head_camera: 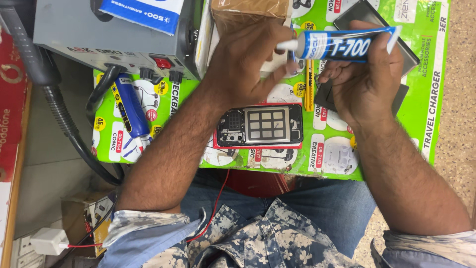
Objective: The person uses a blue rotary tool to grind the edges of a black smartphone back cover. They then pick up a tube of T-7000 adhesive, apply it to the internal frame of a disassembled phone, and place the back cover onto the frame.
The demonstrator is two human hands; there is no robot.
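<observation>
Sitting nearest the camera are the person's knees in blue jeans [307,208], with a patterned blue shirt [258,238] below them in the picture and a thin red wire [218,198] running across the lap to a white plug adapter [48,241] at the lower left. Beyond the knees lies a green printed sheet [436,74] that covers the work surface. Close to its near edge, about midway along, an opened phone [260,125] lies flat with its back off, showing a dark inner frame and a pale grid of squares. Toward the sheet's left edge rests a blue-handled tool [130,109] with a black cable. Above the phone, both hands meet on a blue and white adhesive tube [342,45], held level over the far part of the sheet. The left hand [245,62] has its fingers closed around the tube's white nozzle end. The right hand [364,84] grips the tube's body and tail, fingers curled under it. A dark flat panel [401,94] lies beneath the right hand, partly hidden. At the far left corner stands a grey metal box [74,30] with a red switch and black knobs, and a brown cardboard box [248,12] sits beside it.
</observation>
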